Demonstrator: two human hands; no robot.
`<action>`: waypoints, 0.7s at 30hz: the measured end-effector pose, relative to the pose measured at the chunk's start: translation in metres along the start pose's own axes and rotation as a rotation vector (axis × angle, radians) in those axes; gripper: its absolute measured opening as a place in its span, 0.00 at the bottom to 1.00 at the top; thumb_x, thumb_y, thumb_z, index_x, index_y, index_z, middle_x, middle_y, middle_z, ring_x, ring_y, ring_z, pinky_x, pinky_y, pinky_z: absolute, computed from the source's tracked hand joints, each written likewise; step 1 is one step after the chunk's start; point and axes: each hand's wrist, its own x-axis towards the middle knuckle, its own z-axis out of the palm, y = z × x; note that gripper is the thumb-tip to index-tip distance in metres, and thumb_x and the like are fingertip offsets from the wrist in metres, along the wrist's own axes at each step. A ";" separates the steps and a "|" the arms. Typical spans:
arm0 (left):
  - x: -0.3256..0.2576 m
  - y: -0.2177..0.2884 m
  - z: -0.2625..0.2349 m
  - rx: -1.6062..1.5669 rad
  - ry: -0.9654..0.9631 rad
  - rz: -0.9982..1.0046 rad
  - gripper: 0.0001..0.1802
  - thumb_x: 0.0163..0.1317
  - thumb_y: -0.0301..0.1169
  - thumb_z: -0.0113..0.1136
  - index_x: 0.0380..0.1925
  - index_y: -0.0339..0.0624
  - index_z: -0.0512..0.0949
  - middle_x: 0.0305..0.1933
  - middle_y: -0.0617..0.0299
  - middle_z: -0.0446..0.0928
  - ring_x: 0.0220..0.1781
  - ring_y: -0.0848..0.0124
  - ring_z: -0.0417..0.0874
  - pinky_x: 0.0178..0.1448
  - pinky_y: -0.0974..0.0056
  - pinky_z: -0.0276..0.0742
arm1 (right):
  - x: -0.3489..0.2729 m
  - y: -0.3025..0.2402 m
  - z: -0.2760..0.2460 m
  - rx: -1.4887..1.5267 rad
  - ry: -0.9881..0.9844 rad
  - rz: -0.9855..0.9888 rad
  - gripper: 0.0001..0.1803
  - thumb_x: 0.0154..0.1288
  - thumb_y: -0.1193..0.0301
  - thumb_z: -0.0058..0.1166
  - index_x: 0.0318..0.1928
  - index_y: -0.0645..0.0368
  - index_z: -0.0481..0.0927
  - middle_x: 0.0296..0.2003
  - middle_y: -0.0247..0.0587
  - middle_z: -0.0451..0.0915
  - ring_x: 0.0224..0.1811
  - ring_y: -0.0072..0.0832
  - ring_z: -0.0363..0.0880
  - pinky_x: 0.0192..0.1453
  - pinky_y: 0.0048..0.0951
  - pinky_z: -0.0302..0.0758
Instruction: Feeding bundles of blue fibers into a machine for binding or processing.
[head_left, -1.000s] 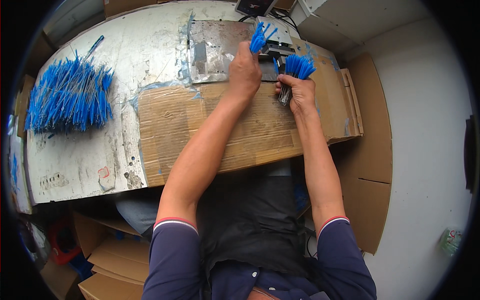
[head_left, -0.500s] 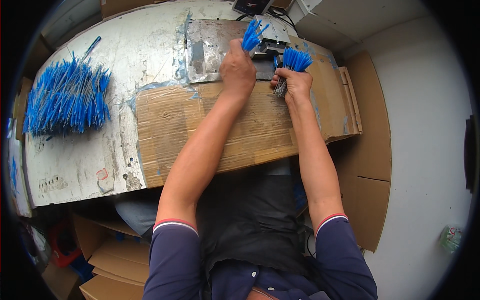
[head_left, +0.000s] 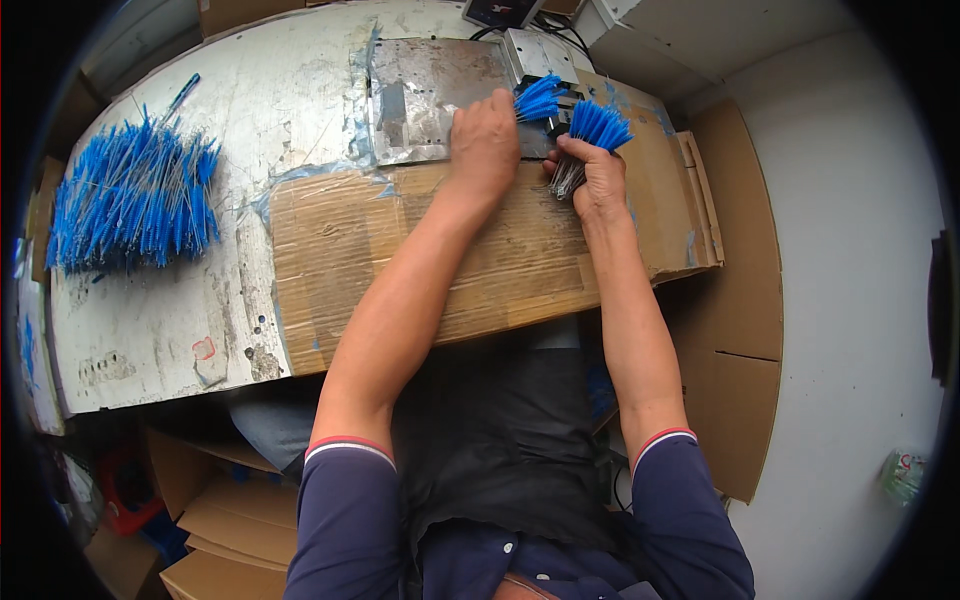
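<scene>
My right hand [head_left: 598,178] is fisted around a bundle of blue-tipped wire brushes [head_left: 590,140]; I judge them light, springy and slippery, best gripped at the bare stems. My left hand [head_left: 484,145], just beside it, pinches a smaller tuft [head_left: 538,98] against the metal plate [head_left: 420,95]. Since a second ago, both hands have edged toward the plate's far edge.

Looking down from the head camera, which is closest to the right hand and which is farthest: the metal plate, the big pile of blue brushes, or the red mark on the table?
From the right hand:
1. Metal plate, just to its left.
2. Red mark, lower left on the table.
3. Big pile of blue brushes, far left.
</scene>
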 end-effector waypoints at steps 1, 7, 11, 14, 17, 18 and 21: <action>0.000 0.000 0.000 -0.011 -0.013 0.018 0.10 0.60 0.19 0.52 0.41 0.39 0.73 0.33 0.49 0.80 0.41 0.50 0.82 0.46 0.48 0.71 | -0.001 0.001 -0.002 0.009 -0.025 -0.016 0.07 0.56 0.81 0.67 0.35 0.67 0.82 0.27 0.45 0.83 0.25 0.35 0.84 0.29 0.35 0.86; 0.000 -0.001 0.001 -0.031 -0.039 0.012 0.10 0.60 0.19 0.51 0.42 0.40 0.72 0.34 0.49 0.80 0.42 0.50 0.82 0.48 0.49 0.72 | -0.003 -0.001 -0.010 -0.099 -0.051 -0.015 0.07 0.57 0.79 0.69 0.35 0.66 0.83 0.27 0.43 0.84 0.26 0.32 0.84 0.29 0.32 0.84; 0.000 -0.001 0.001 0.029 -0.040 0.035 0.06 0.59 0.21 0.52 0.36 0.40 0.71 0.34 0.51 0.80 0.40 0.53 0.83 0.46 0.51 0.73 | -0.004 -0.004 -0.016 -0.052 -0.131 0.017 0.07 0.57 0.79 0.69 0.35 0.65 0.83 0.27 0.42 0.84 0.27 0.31 0.84 0.30 0.31 0.84; 0.000 0.001 0.001 0.037 -0.031 0.060 0.06 0.58 0.21 0.52 0.36 0.40 0.72 0.34 0.52 0.80 0.40 0.54 0.82 0.46 0.52 0.73 | 0.001 -0.002 -0.021 0.018 -0.153 0.070 0.07 0.58 0.79 0.68 0.35 0.65 0.83 0.27 0.42 0.84 0.27 0.30 0.84 0.31 0.30 0.84; -0.002 0.000 0.000 0.059 -0.069 0.091 0.09 0.59 0.21 0.53 0.40 0.40 0.74 0.35 0.51 0.80 0.42 0.53 0.82 0.46 0.51 0.72 | 0.000 -0.001 -0.018 -0.025 -0.118 0.047 0.06 0.57 0.79 0.68 0.35 0.65 0.83 0.27 0.42 0.84 0.26 0.30 0.84 0.29 0.30 0.83; -0.003 0.000 -0.001 0.086 -0.080 0.110 0.09 0.58 0.21 0.53 0.39 0.40 0.74 0.35 0.52 0.80 0.42 0.53 0.82 0.46 0.51 0.72 | -0.002 -0.001 -0.015 -0.066 -0.103 0.017 0.06 0.57 0.80 0.68 0.34 0.65 0.83 0.27 0.42 0.84 0.25 0.30 0.83 0.27 0.29 0.83; -0.003 0.001 -0.001 0.143 -0.101 0.117 0.09 0.58 0.21 0.54 0.39 0.40 0.75 0.36 0.52 0.80 0.43 0.54 0.82 0.46 0.52 0.72 | -0.005 -0.002 -0.011 -0.120 -0.079 -0.019 0.05 0.56 0.80 0.67 0.33 0.66 0.83 0.26 0.42 0.83 0.23 0.29 0.83 0.24 0.29 0.82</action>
